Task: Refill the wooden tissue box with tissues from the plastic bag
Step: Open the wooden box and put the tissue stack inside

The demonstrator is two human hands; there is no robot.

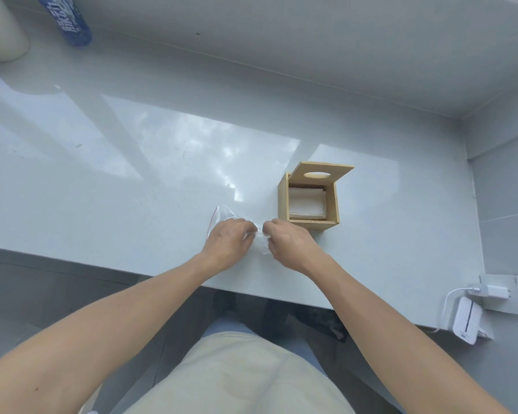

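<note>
You've got both hands, left hand (226, 239) and right hand (287, 242), fingers pinching the clear plastic bag (224, 215) on the desk (132, 174), and the open wooden tissue box (308, 201), tissues (307, 201) inside, sits at 1 o'clock, closest to your right.

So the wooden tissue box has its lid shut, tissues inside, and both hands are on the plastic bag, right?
Not quite: the head view shows the wooden tissue box with its lid open. Tissues lie inside, and left hand and right hand hold the plastic bag.

Left hand (226, 245) and right hand (290, 245) side by side, fingers pinched
</note>
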